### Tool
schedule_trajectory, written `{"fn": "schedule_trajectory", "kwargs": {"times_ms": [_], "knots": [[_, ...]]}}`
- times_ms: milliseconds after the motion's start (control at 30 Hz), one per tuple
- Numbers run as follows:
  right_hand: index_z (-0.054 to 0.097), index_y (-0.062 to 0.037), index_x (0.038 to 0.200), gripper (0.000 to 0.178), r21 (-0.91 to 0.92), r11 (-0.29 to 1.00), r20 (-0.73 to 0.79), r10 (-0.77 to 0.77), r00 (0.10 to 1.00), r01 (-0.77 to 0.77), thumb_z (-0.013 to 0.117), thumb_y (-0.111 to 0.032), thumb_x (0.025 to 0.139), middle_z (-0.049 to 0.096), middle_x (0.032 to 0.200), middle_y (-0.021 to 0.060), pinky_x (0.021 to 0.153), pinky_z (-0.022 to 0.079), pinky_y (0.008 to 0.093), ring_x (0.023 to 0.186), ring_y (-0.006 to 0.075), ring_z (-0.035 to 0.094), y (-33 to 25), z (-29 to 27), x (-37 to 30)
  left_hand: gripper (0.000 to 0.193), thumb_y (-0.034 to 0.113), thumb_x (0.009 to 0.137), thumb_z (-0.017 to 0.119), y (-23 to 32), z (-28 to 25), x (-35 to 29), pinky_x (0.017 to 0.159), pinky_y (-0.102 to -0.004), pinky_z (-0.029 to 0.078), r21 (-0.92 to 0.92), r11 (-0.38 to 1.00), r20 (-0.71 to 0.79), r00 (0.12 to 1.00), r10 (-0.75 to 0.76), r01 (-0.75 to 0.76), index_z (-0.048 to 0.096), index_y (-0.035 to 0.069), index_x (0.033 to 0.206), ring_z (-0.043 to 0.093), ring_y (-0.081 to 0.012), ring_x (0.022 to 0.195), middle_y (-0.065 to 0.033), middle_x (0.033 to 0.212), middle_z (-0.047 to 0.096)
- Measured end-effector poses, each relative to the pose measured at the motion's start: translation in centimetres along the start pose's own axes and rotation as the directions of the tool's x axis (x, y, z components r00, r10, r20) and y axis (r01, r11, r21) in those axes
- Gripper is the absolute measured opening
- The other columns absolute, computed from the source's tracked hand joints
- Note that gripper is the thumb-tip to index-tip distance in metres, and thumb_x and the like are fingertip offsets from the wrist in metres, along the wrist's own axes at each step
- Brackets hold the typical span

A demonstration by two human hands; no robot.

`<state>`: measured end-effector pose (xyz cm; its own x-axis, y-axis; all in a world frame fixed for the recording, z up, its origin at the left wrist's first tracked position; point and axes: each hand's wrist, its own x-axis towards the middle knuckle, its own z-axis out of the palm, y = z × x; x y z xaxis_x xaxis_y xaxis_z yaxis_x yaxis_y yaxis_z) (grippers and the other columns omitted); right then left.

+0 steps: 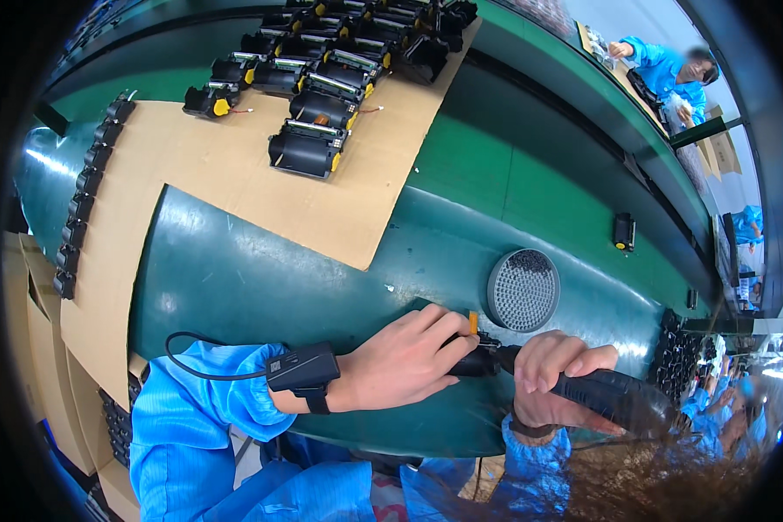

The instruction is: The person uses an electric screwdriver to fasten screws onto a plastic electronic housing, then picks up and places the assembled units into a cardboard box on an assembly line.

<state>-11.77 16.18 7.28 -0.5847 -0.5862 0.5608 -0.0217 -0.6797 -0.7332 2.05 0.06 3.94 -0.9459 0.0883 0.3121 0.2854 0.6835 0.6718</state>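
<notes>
My left hand (409,357) is closed on a small black plastic part (477,362) over the green table, and an orange tab (473,322) sticks up beside the fingertips. Much of the part is hidden by the fingers. In my right hand (552,370) is a black power screwdriver (613,396), held level with its front end pointing left at the part. Whether its tip touches the part, I cannot tell. Just beyond both hands stands a round grey perforated tray (522,304) with small black screws heaped at its far side. A black device (303,367) is strapped to my left wrist.
Brown cardboard (235,183) covers the far left, bearing rows of black assemblies (304,150) with yellow ends. Small black parts (83,181) line its left edge. One black part (624,232) lies right, near more piled parts (667,352). A co-worker (670,78) sits beyond.
</notes>
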Motion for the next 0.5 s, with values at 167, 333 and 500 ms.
{"fn": "schedule_trajectory", "kwargs": {"times_ms": [167, 333, 500], "knots": [[0.049, -0.0058, 0.103, 0.081, 0.015, 1.0, -0.021, -0.006, 1.0, 0.007, 0.059, -0.084, 0.083, 0.055, 0.068, 0.0063, 0.046, 0.048, 0.0337, 0.051, 0.0187, 0.054, 0.13, -0.09, -0.12, 0.052, 0.022, 0.082, 0.081, 0.03, -0.01, 0.05, 0.096, -0.0401, 0.049, -0.009, 1.0, -0.003, 1.0, 0.001, -0.001, 0.059, -0.002, 0.123, 0.055, -0.0317, 0.105, -0.0149, 0.118, 0.054], [0.047, -0.0068, 0.101, 0.079, -0.005, 1.0, 0.036, -0.011, 0.999, 0.011, 0.059, -0.083, 0.084, 0.053, 0.068, 0.0059, 0.046, 0.048, 0.0345, 0.05, 0.0187, 0.052, 0.2, 0.15, 0.15, 0.052, 0.022, 0.081, 0.081, 0.02, 0.0, -0.01, 0.095, -0.04, 0.049, -0.008, 1.0, 0.001, 1.0, -0.003, 0.003, 0.059, -0.002, 0.123, 0.054, -0.0316, 0.105, -0.0148, 0.118, 0.054], [0.047, -0.0075, 0.1, 0.084, -0.048, 0.998, 0.055, 0.04, 0.998, -0.038, 0.057, -0.088, 0.079, 0.051, 0.066, 0.0043, 0.043, 0.048, 0.0357, 0.049, 0.0184, 0.051, 0.26, 0.34, 0.27, 0.053, 0.022, 0.082, 0.081, -0.05, 0.13, -0.06, 0.095, -0.0404, 0.049, -0.011, 1.0, -0.002, 1.0, -0.005, 0.005, 0.059, -0.001, 0.124, 0.055, -0.0315, 0.106, -0.0141, 0.118, 0.054]]}}
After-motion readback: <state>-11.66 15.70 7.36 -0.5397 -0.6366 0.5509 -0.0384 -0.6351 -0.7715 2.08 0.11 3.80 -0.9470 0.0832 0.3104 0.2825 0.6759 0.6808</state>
